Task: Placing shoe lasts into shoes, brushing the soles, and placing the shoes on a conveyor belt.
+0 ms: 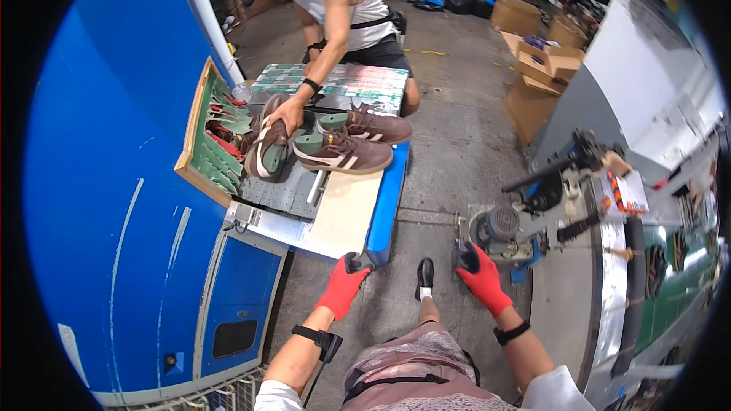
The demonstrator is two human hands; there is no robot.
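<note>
My left hand (pixel 346 285), in a red glove with black fingertips, hangs by the near corner of the conveyor table (pixel 346 217). Its fingers bend loosely, a gap shows between them, and I see nothing held. My right hand (pixel 484 281), gloved alike, is over the floor near a grey motor (pixel 499 223); its fingers are half bent and apart, also without anything visible in them. On the table, a brown shoe with pale stripes (pixel 346 154) lies beside another brown shoe (pixel 373 126). A co-worker's hand (pixel 286 116) grips a third brown shoe (pixel 266 144) by the blue machine's opening.
The blue machine (pixel 114 183) fills the left, with torn green and red flaps (pixel 217 141) in its framed opening. A co-worker (pixel 335 7) leans over stacked printed boxes (pixel 335 84). Cardboard boxes (pixel 529 99) and a bench machine (pixel 563 183) stand at right.
</note>
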